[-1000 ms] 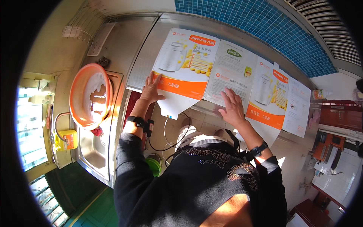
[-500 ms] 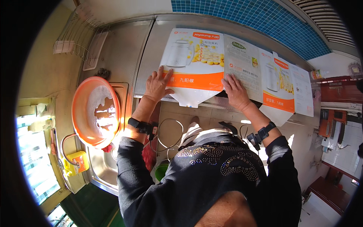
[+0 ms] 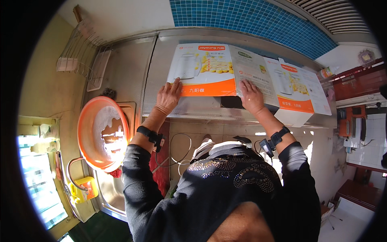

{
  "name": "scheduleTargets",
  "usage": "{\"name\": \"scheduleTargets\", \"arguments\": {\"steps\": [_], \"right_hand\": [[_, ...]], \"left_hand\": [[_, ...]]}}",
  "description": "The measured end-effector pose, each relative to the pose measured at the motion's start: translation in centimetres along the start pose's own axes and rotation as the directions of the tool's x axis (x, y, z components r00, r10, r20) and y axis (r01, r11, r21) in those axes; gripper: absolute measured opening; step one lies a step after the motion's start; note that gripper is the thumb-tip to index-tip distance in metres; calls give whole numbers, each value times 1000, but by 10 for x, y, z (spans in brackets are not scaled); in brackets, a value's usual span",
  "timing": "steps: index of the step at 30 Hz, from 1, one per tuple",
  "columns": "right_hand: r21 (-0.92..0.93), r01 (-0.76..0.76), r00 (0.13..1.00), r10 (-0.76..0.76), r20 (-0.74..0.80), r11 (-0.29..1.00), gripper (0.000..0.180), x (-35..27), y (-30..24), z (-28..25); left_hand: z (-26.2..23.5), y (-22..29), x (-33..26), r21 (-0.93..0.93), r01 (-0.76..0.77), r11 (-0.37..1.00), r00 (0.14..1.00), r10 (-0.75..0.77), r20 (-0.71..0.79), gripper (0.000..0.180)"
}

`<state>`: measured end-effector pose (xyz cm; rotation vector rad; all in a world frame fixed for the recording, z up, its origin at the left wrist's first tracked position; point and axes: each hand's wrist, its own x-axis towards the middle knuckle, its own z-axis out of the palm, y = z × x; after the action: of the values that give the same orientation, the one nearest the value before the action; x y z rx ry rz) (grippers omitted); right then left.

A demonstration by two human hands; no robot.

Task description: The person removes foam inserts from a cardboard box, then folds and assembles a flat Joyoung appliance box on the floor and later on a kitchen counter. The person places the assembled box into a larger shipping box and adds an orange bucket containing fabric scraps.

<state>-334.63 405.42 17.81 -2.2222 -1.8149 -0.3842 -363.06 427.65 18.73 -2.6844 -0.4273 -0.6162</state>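
Note:
A flattened cardboard carton [image 3: 203, 70] lies spread across the steel counter, its printed panels side by side in white, orange and grey-green. My left hand [image 3: 168, 97] rests on the lower left corner of the leftmost panel, fingers stretched over the orange band. On the grey-green panel, close to the crease beside the first panel, my right hand [image 3: 252, 96] lies with its fingers extended. Neither hand is wrapped round anything. A white flap [image 3: 292, 117] sticks out over the counter's front edge below the third panel.
At the left an orange basin [image 3: 83, 135] with sudsy water stands over the sink beside a curved tap [image 3: 72, 165] and a yellow jug [image 3: 89, 188]. A wire rack [image 3: 76, 52] hangs on the wall. The steel counter [image 3: 125, 76] meets blue wall tiles [image 3: 242, 24].
The white flap below the leftmost panel has gone from sight, apparently folded under. A dark patch shows by the right hand. Both hands stay on the carton; the whole view has shifted slightly.

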Motion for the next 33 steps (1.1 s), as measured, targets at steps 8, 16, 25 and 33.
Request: {"name": "scheduleTargets", "arguments": {"steps": [8, 16, 25, 33], "right_hand": [[2, -113, 973, 111, 205, 994, 56, -30, -4, 50], [147, -200, 865, 105, 490, 969, 79, -19, 23, 35], [56, -254, 900, 215, 378, 966, 85, -40, 171, -58], [-313, -153, 708, 325, 626, 937, 115, -83, 281, -75]], "left_hand": [[45, 28, -19, 58, 43, 997, 982, -52, 183, 54], [27, 25, 35, -225, 236, 945, 854, -92, 512, 77], [84, 70, 96, -156, 328, 932, 782, -175, 598, 115], [72, 74, 125, -40, 340, 940, 718, -232, 656, 126]]}}
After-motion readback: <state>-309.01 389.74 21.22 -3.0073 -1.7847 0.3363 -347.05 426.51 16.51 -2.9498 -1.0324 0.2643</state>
